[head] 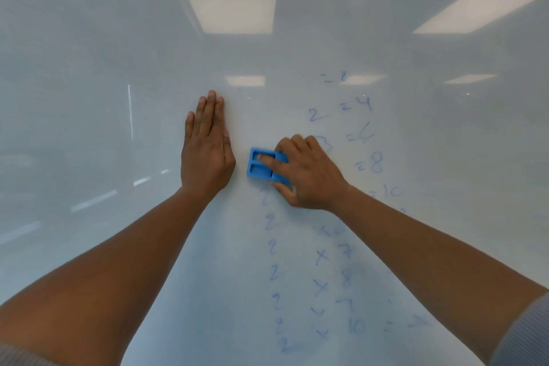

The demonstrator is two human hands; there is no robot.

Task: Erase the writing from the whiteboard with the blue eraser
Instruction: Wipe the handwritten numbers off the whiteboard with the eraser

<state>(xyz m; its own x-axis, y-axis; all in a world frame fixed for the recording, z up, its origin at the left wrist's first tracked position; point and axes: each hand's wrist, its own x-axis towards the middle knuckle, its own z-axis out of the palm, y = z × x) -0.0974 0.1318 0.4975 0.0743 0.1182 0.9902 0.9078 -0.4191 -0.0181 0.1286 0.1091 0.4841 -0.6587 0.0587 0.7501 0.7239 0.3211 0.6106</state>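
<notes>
Gripping blue eraser [265, 167] w/ curled right hand [309, 172] mid-frame; left hand [206, 148] lying flat, open, holding nothing. Risk: light pressure smearing writing [320, 255] lower right on whiteboard [89, 68].

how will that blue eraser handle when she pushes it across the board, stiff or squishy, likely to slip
The blue eraser looks like a rigid moulded block, so probably stiff and light. Its recessed pockets take a fingertip of the right hand, so slipping seems unlikely. On the glossy whiteboard it should glide easily.
</notes>
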